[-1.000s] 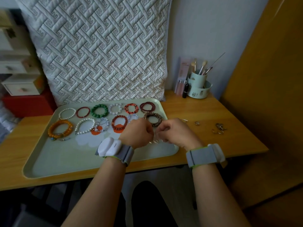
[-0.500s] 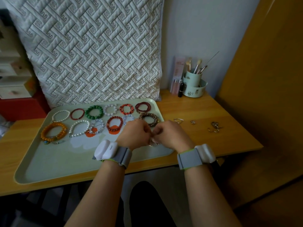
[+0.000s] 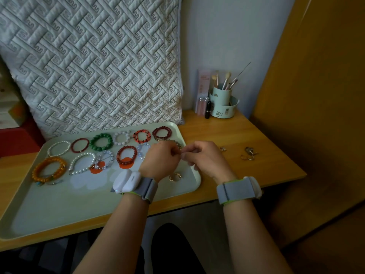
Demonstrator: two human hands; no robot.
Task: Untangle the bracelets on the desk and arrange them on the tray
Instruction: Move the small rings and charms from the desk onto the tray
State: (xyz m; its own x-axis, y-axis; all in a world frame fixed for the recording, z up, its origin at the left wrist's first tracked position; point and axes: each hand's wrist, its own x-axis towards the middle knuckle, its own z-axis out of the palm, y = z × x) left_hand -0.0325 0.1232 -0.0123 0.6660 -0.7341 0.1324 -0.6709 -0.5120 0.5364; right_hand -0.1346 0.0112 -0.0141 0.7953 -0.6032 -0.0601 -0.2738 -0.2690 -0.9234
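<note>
Since a second ago both hands have lifted slightly and moved toward the tray's right end; they now meet above its right rim. A small gold-coloured ring piece [image 3: 175, 177], earlier hidden under or between the hands, now lies exposed on the tray [image 3: 59, 204] just below the left wrist. The camera has also swung a little right, so the tray sits lower-left in view.

Left hand [image 3: 161, 161]: fingers curled in, thumb and forefinger pinched toward the right hand. Right hand [image 3: 205, 157]: likewise curled, fingertips pinched. Between the two pinches something very thin appears to be held (a fine chain or thread, most likely), but it is too small to identify.

Reading: one piece seems to have been worked free and set down, and the hands are picking at the next tangled bit. The task looks far along.

Task items: two rows of bead bracelets lie sorted on the far part of the tray, e.g. green [image 3: 101, 142], orange [image 3: 49, 169], white pearl [image 3: 82, 163]. Loose metal bits [image 3: 249, 154] and one small ring [image 3: 222, 148] remain on the desk [image 3: 256, 135], right of the hands.

Hidden or unclear:
- the bracelet at the tray's far right, mostly covered by the left hand;
- what the fingertips grip;
- the tray's near-left corner, cut off by the frame edge.
</note>
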